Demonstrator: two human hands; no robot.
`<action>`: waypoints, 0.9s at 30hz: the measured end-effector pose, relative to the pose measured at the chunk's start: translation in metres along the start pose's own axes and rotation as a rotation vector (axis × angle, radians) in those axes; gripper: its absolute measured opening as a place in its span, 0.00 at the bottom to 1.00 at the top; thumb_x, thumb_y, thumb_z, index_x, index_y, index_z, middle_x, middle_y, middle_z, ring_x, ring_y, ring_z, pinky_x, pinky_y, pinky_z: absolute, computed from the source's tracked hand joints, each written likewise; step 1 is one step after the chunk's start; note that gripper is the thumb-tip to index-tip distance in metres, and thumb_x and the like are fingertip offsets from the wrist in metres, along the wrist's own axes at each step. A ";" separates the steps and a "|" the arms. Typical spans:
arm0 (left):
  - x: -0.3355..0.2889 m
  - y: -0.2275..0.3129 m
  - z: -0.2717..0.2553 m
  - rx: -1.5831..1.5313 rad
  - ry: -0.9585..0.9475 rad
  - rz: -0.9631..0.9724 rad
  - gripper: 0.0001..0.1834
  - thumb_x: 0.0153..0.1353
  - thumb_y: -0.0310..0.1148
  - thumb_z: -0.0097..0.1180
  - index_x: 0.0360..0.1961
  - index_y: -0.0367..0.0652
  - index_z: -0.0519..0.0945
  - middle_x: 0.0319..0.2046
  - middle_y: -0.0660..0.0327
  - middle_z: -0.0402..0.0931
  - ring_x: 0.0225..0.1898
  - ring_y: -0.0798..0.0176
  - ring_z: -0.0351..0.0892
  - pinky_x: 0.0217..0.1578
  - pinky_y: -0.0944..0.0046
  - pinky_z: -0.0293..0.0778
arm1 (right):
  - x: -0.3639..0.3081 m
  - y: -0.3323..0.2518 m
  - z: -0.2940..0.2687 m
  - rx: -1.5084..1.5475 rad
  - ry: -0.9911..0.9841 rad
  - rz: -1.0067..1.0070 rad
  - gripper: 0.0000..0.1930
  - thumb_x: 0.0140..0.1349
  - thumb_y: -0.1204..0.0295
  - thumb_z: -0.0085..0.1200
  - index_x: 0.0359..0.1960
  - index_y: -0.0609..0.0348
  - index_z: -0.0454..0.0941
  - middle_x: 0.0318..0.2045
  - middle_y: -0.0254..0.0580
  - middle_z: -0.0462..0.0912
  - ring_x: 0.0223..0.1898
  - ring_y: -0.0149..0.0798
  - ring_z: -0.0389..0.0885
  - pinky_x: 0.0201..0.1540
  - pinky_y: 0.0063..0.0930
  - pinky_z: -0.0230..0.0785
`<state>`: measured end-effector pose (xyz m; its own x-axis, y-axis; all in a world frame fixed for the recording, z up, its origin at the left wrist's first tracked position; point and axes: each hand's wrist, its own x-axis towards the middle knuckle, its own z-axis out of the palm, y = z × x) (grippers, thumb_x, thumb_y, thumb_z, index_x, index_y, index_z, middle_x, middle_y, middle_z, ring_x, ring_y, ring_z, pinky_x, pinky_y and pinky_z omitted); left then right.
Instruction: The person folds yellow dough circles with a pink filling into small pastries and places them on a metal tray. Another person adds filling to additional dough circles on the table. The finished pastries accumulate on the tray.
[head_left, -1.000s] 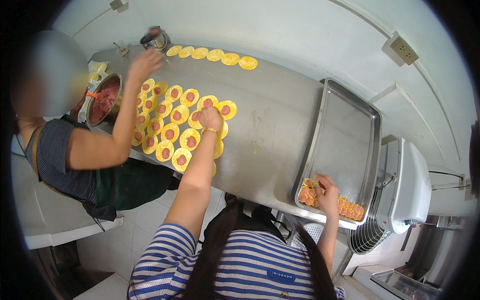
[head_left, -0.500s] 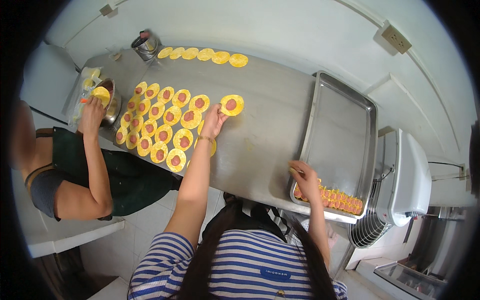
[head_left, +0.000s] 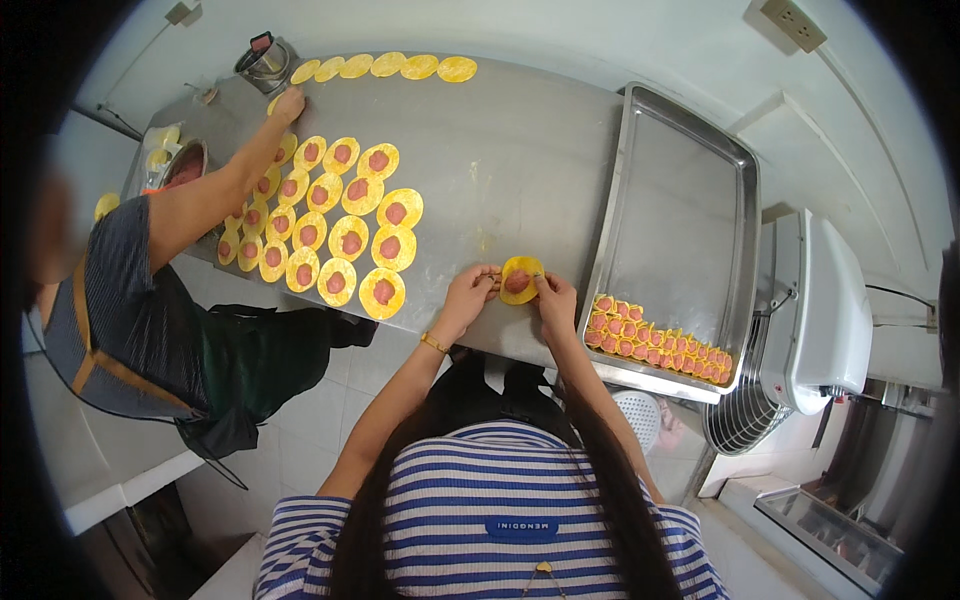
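Note:
A round yellow dumpling wrapper (head_left: pixel 519 267) with a lump of pink meat filling (head_left: pixel 518 282) is held in front of me above the table's near edge. My left hand (head_left: pixel 474 299) pinches its left edge, and my right hand (head_left: pixel 556 301) grips the right edge. Just right of my right hand, several finished open-topped dumplings (head_left: pixel 655 342) sit packed in rows at the near end of a large metal tray (head_left: pixel 682 200). To the left, several flat wrappers topped with filling (head_left: pixel 350 243) lie in rows on the steel table (head_left: pixel 500 170).
On the left a co-worker's arm (head_left: pixel 235 165) reaches over the table to a far wrapper. Plain wrappers (head_left: pixel 388 64) line the back edge near a small metal pail (head_left: pixel 264 66). A bowl of filling (head_left: pixel 188 165) stands far left; a white machine (head_left: pixel 815 300) is beyond the tray.
My left hand has brought the filled wrapper from the rows toward me, and my right hand has left the tray to meet it. The co-worker's hand moved from the bowl to the back.

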<state>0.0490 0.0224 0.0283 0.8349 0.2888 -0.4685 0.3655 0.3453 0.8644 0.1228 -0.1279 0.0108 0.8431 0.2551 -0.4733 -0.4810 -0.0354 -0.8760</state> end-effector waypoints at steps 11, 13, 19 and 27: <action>0.005 -0.020 0.007 0.213 -0.077 0.161 0.18 0.62 0.19 0.46 0.54 0.33 0.73 0.45 0.59 0.77 0.45 0.67 0.77 0.48 0.69 0.74 | -0.018 -0.001 -0.013 -0.373 -0.007 -0.313 0.14 0.56 0.81 0.55 0.45 0.66 0.79 0.37 0.44 0.84 0.38 0.33 0.83 0.43 0.24 0.75; 0.001 -0.020 0.011 0.073 -0.080 0.133 0.18 0.62 0.19 0.48 0.54 0.33 0.74 0.44 0.60 0.77 0.45 0.67 0.77 0.48 0.68 0.74 | -0.018 0.001 -0.013 -0.287 -0.007 -0.288 0.15 0.53 0.80 0.58 0.44 0.65 0.80 0.35 0.45 0.85 0.36 0.34 0.84 0.42 0.26 0.75; -0.002 -0.012 0.014 -0.144 -0.052 0.031 0.13 0.62 0.21 0.51 0.48 0.33 0.75 0.43 0.60 0.75 0.44 0.68 0.77 0.46 0.68 0.77 | -0.013 -0.006 -0.019 -0.211 -0.058 -0.221 0.09 0.58 0.80 0.57 0.41 0.66 0.79 0.35 0.39 0.83 0.36 0.29 0.81 0.41 0.20 0.72; -0.011 -0.002 0.014 -0.289 -0.051 0.154 0.05 0.61 0.22 0.54 0.37 0.39 0.72 0.45 0.59 0.74 0.46 0.69 0.75 0.44 0.68 0.77 | -0.037 -0.042 -0.010 0.169 -0.220 -0.208 0.10 0.58 0.82 0.56 0.42 0.69 0.76 0.37 0.39 0.82 0.42 0.32 0.80 0.47 0.23 0.72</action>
<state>0.0453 0.0058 0.0342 0.8934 0.3149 -0.3205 0.1078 0.5423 0.8332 0.1138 -0.1455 0.0643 0.8641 0.4432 -0.2386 -0.3529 0.1953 -0.9151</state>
